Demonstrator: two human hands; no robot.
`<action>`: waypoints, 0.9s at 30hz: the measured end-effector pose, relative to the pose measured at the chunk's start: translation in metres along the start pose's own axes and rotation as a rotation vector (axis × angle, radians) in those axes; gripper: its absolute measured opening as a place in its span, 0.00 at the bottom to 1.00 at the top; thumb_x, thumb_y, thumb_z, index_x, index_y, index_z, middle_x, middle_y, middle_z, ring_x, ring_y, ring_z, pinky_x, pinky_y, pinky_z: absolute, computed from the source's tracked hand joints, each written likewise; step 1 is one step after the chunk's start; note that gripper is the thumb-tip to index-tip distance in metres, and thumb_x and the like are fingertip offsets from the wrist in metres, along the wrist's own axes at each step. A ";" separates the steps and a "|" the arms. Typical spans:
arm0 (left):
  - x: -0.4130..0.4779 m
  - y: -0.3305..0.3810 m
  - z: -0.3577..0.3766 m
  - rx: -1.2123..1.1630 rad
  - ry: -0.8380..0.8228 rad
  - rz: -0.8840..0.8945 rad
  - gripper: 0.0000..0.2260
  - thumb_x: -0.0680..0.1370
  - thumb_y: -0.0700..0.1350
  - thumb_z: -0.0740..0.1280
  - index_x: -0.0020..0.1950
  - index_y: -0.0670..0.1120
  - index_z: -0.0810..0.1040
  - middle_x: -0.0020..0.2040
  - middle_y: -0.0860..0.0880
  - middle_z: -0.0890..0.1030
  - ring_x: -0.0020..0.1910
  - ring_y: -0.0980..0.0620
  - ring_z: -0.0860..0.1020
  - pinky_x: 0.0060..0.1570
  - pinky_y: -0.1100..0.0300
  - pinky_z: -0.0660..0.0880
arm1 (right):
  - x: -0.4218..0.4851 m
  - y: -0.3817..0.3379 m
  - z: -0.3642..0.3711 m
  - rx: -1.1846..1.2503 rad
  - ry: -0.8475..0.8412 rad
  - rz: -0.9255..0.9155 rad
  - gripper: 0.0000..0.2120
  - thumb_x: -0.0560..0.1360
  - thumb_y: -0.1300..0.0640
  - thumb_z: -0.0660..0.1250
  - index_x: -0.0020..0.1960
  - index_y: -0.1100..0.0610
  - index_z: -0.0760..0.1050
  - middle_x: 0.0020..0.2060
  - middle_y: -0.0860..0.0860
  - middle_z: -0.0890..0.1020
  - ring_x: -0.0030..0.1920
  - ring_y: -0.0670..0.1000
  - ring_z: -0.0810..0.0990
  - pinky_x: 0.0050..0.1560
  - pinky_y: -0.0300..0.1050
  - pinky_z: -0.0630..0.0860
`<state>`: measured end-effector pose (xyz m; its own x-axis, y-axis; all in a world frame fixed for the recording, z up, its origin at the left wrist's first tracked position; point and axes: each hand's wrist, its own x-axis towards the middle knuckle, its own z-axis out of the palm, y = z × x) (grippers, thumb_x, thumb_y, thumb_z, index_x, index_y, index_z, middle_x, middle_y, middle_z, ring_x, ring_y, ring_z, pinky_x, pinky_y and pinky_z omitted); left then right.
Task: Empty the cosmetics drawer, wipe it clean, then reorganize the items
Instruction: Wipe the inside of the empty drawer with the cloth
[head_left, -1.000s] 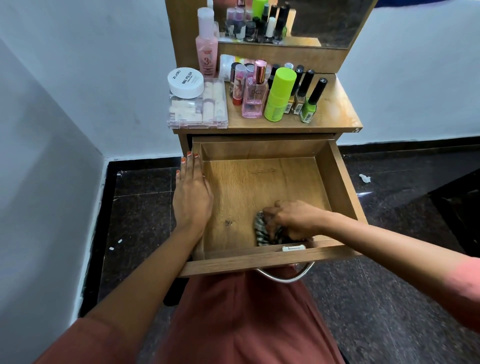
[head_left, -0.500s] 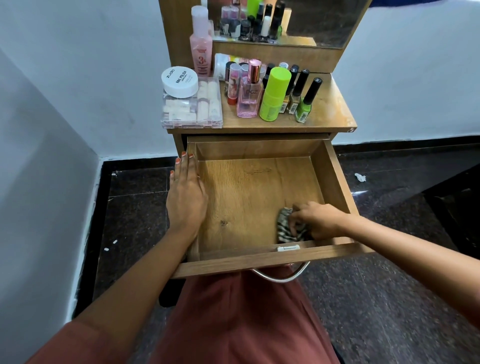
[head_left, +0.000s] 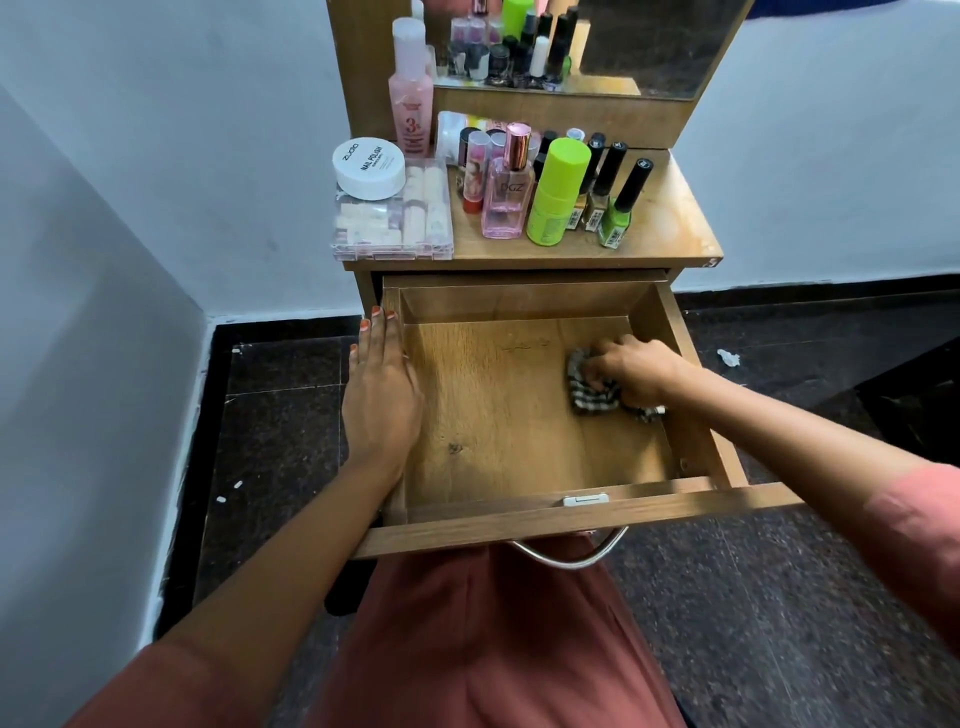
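The drawer (head_left: 524, 514) stands pulled out from under the tabletop (head_left: 670, 228), its wooden floor bare apart from one cloth. At the drawer's left wall the left hand (head_left: 382, 395) lies flat and unclenched, palm down along the rim, fingers pointing toward the back, grasping nothing. Above the drawer's left rear corner, on the tabletop, a clear plastic case (head_left: 392, 223) carries a white round jar (head_left: 369, 166); behind it stands a tall pink bottle (head_left: 411, 98). Further right over the drawer come a pink perfume bottle (head_left: 508, 195), a lime-green bottle (head_left: 557, 195) and a green nail polish (head_left: 621, 208), with smaller bottles behind that blur together. Inside the drawer, near its right wall, the right hand (head_left: 636, 371) is clenched on the checked cloth (head_left: 592, 392), pressing it to the drawer floor.
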<state>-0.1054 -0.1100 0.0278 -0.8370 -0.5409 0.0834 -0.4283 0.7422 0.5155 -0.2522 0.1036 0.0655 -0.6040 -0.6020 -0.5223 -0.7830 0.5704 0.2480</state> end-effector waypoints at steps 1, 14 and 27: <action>0.000 0.000 0.000 0.001 0.000 0.001 0.21 0.81 0.40 0.50 0.75 0.41 0.54 0.77 0.45 0.53 0.76 0.49 0.51 0.75 0.55 0.50 | 0.005 0.004 -0.003 0.018 0.033 0.014 0.21 0.75 0.63 0.61 0.67 0.53 0.66 0.66 0.56 0.67 0.65 0.59 0.68 0.53 0.50 0.74; 0.001 -0.002 -0.004 0.012 0.008 0.005 0.21 0.81 0.39 0.51 0.74 0.41 0.56 0.76 0.44 0.55 0.76 0.48 0.53 0.75 0.54 0.52 | -0.026 -0.005 0.013 -0.056 -0.191 0.033 0.41 0.70 0.59 0.70 0.74 0.50 0.49 0.74 0.56 0.52 0.66 0.58 0.67 0.58 0.49 0.75; 0.001 0.000 -0.001 0.004 0.009 0.018 0.21 0.81 0.39 0.50 0.74 0.40 0.55 0.76 0.43 0.54 0.76 0.47 0.53 0.75 0.55 0.50 | -0.058 -0.013 0.041 0.302 -0.063 0.037 0.23 0.70 0.65 0.61 0.64 0.51 0.68 0.65 0.53 0.67 0.58 0.58 0.73 0.48 0.48 0.73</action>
<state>-0.1062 -0.1109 0.0289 -0.8414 -0.5311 0.0997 -0.4149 0.7531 0.5106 -0.2011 0.1537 0.0593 -0.6136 -0.5473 -0.5692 -0.6755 0.7371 0.0194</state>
